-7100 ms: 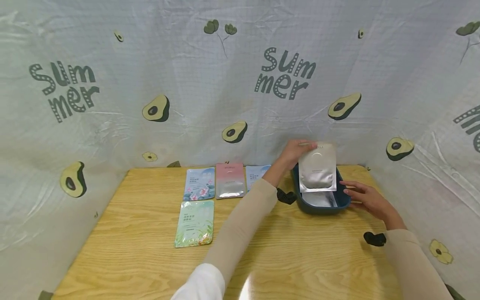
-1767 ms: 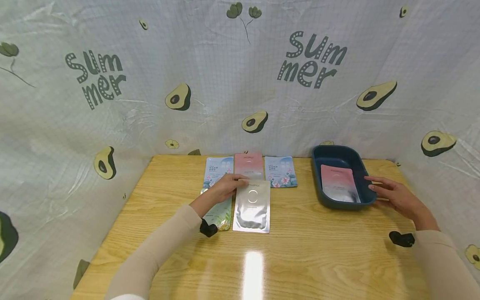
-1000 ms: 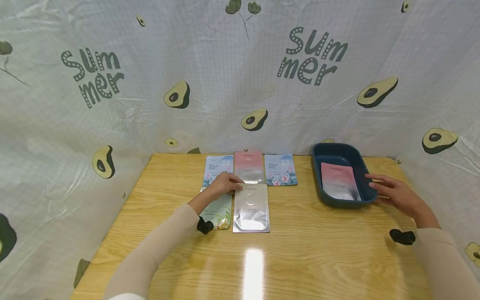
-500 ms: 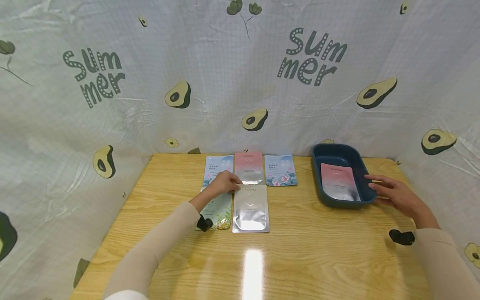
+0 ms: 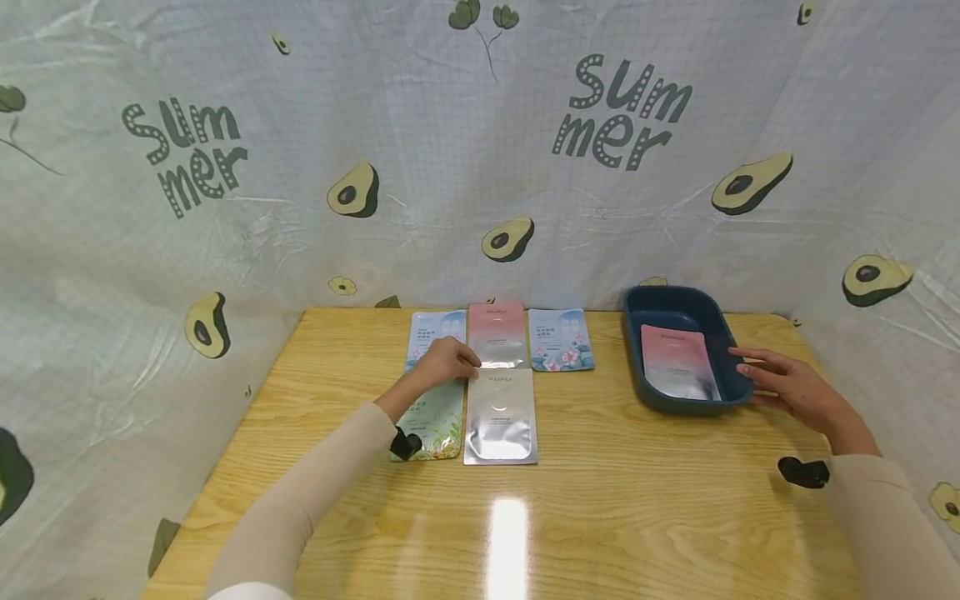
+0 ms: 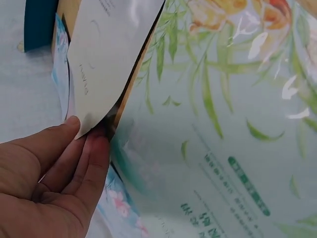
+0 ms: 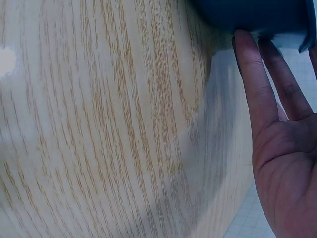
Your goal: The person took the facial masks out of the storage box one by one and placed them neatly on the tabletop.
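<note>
A silver sheet mask packet [image 5: 501,421] lies on the wooden table, just in front of a pink one [image 5: 497,333]. At its upper left corner is my left hand [image 5: 444,360]. In the left wrist view the thumb and fingers pinch that slightly raised corner of the silver packet [image 6: 106,64]. Left of it, partly under my forearm, lies a green packet [image 5: 435,425]. My right hand [image 5: 795,392] rests its fingertips against the right side of a dark blue bin [image 5: 667,304]; the right wrist view shows these fingers [image 7: 257,84] extended. Inside the bin is another pink packet [image 5: 678,362].
Two light blue floral packets lie in the back row, one [image 5: 437,325] left of the pink packet and partly behind my left hand, the other [image 5: 561,340] to its right. A printed curtain [image 5: 420,250] rises behind the table [image 5: 615,500] and along both sides.
My left hand has brought the silver packet from the bin to the table, then shifted it slightly to line up below the pink one. My right hand has stayed at the bin.
</note>
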Available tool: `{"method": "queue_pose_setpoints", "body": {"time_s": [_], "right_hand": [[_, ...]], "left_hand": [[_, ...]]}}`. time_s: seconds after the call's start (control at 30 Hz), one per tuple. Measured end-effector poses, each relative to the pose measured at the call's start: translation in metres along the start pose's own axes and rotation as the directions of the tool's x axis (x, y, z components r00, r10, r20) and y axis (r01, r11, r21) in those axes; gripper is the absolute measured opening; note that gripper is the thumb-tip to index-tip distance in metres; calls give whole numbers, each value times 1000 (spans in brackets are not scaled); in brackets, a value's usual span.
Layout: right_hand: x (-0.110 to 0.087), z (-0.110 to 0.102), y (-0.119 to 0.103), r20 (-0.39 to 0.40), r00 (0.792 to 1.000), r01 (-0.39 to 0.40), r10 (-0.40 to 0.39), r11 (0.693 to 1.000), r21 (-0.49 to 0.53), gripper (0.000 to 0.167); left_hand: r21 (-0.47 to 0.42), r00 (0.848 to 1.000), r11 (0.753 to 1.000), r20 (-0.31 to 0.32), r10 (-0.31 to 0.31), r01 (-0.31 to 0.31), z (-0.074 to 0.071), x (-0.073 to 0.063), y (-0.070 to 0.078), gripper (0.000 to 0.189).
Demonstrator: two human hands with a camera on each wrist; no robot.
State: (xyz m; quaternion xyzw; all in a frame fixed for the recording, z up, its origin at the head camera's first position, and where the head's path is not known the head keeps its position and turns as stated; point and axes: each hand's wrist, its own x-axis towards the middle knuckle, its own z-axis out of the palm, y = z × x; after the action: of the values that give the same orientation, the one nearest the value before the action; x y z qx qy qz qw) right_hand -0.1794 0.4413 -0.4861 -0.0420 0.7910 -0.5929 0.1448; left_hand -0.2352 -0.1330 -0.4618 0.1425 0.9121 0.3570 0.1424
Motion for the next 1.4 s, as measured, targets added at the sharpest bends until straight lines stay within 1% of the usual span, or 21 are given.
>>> {"method": "queue_pose_setpoints", "body": {"time_s": [0.1, 0.2, 0.27, 0.33, 0.47, 0.57, 0.73, 0.83, 0.93, 1.07, 1.13, 1.23, 1.33, 1.4], "right_hand": [[-1, -1, 0, -7, 1000, 0, 0, 1000, -3, 49], [-2, -2, -1, -10, 1000, 1, -1, 1000, -4, 49], [-2, -2, -1, -13, 1000, 0, 0, 1000, -1, 49], [-3, -3, -1, -15, 1000, 5, -5, 1000, 1, 49], [-5, -4, -1, -10, 1000, 22, -22, 1000, -1, 48], [-5, -3, -1, -7, 1000, 28, -28, 1000, -5, 48], [-3, -3, -1, -7, 1000, 20, -20, 1000, -11, 49], [-3, -5, 0, -8, 1000, 21, -21, 999, -26, 50], [-3, -5, 0, -12, 1000, 24, -25, 999, -44, 50], [-2, -4, -1, -14, 1000, 26, -27, 999, -43, 50], [-1, -3, -2, -10, 1000, 26, -26, 999, -29, 51], [-1, -1, -2, -5, 1000, 30, -30, 999, -10, 51], [-2, 1, -2, -3, 999, 38, -38, 999, 2, 49], [-1, 2, -1, -1, 999, 46, -46, 999, 11, 48]], "left_hand": [[37, 1000, 999, -6, 23, -23, -7, -1, 3, 13], [111, 998, 992, -30, 60, -57, -15, 0, 9, 12], [151, 996, 986, -43, 74, -67, -19, 2, 13, 13], [170, 996, 983, -43, 81, -72, -21, 4, 20, 15], [173, 995, 981, -32, 91, -84, -19, 15, 36, 17], [182, 992, 976, -29, 126, -119, -14, 24, 53, 17], [198, 981, 962, -2, 192, -188, -1, 40, 88, 20], [208, 977, 955, 21, 213, -212, 9, 52, 112, 22], [199, 973, 953, 28, 229, -230, 21, 66, 135, 22], [189, 960, 942, 27, 278, -278, 40, 84, 162, 22], [184, 953, 935, 32, 301, -302, 50, 91, 174, 22], [190, 947, 928, 40, 318, -320, 66, 101, 190, 22], [193, 947, 928, 40, 318, -320, 84, 114, 203, 21], [208, 944, 922, 39, 327, -328, 95, 122, 210, 21]]}}
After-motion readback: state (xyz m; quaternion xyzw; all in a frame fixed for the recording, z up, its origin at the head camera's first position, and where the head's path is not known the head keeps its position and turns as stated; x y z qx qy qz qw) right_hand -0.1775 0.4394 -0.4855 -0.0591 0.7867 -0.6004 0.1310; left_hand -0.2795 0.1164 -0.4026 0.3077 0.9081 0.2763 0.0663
